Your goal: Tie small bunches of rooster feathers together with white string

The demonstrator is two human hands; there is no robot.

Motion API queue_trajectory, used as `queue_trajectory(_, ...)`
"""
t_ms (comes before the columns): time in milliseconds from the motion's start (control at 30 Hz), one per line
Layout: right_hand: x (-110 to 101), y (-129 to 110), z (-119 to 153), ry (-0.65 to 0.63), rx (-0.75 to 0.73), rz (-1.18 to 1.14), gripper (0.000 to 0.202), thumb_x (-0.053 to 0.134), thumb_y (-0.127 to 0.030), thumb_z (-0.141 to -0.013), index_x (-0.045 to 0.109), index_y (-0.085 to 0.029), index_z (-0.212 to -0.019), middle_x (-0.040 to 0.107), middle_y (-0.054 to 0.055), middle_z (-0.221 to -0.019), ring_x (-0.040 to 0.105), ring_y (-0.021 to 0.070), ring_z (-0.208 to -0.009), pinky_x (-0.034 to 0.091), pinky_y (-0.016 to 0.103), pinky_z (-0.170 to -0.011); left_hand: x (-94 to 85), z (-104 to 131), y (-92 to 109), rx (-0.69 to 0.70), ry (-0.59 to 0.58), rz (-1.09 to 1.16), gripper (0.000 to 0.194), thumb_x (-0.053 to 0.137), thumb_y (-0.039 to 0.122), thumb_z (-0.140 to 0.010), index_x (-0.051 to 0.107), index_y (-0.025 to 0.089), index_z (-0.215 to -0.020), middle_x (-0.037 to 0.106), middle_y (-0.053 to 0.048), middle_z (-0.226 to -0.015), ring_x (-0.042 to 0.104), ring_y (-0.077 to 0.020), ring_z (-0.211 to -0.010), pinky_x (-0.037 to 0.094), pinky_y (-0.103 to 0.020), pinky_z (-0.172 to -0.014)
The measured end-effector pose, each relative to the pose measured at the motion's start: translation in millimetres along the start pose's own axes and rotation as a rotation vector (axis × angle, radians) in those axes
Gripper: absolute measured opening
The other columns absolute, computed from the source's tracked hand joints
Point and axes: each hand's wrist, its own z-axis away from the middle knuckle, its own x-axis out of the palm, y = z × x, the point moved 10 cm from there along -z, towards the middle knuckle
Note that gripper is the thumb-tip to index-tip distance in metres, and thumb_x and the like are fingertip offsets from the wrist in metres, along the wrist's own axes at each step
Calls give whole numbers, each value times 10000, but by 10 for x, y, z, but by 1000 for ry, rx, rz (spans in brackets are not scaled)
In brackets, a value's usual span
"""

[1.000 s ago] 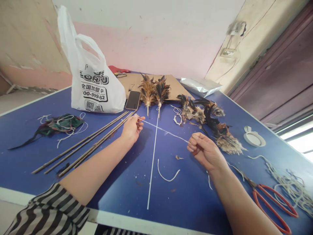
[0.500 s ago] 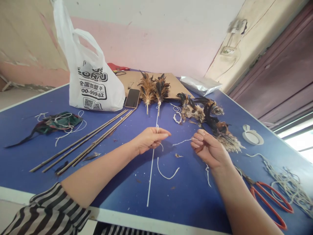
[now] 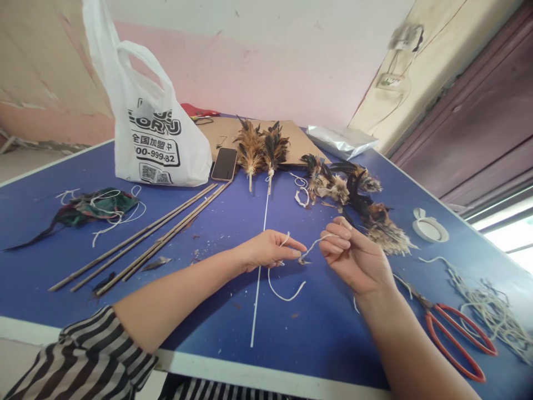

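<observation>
Right fingers point(image 3: 338, 243) pinch the white string point(image 3: 317, 241), slanting toward eight o'clock; left fingers point(image 3: 290, 253), closed on another strand point(image 3: 286, 240), lie nearest its far end.

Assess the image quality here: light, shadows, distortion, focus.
Head view: the bright opening at the right is blown out. Head view: the left forearm casts a soft shadow on the blue table. Head view: wide-angle stretch looks strongest toward the edges. Head view: fine string detail looks slightly soft.
</observation>
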Motion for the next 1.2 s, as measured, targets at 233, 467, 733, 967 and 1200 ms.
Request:
queue_trajectory(233, -35, 3, -30, 20, -22, 86, 161, 561, -180, -768, 439, -214, -669, 343, -52, -578, 352, 65, -466, 377, 203, -448, 87, 23, -41, -32, -57, -56, 431, 665, 452, -589, 676, 162, -908, 374, 61, -486, 273, -34, -422, 184, -192, -427)
queue_trajectory(467, -66, 23, -45, 40, -15, 26, 143, 564, -150, -750, 452, -207, -684, 337, -54, -601, 375, 53, -482, 392, 185, -466, 102, -6, -79, -23, -56, -66, 386, 663, 444, -596, 688, 139, -832, 340, 65, -447, 258, -38, -413, 187, -197, -415)
queue_trajectory(733, -113, -17, -73, 43, -40, -26, 145, 593, -133, -726, 467, -201, -707, 382, -61, -600, 408, 42, -500, 410, 169, -483, 127, 16, -57, -17, -69, -70, 349, 658, 429, -606, 689, 131, -786, 336, 66, -427, 238, -32, -389, 170, -194, -393)
queue_trajectory(967, -151, -91, -80, 50, -81, 3, 154, 609, -136, -715, 472, -206, -721, 402, -65, -610, 410, 37, -499, 416, 160, -478, 123, 29, -15, 6, -66, -91, 318, 648, 405, -623, 689, 127, -772, 386, 50, -455, 251, -35, -411, 209, -193, -408)
queue_trajectory(1200, -162, -149, -90, 46, -128, 35, 182, 631, -147, -708, 463, -215, -721, 406, -71, -615, 407, 33, -505, 430, 147, -494, 114, 19, 5, 32, -41, -80, 277, 652, 388, -621, 695, 142, -740, 442, 41, -472, 269, -33, -410, 235, -188, -411)
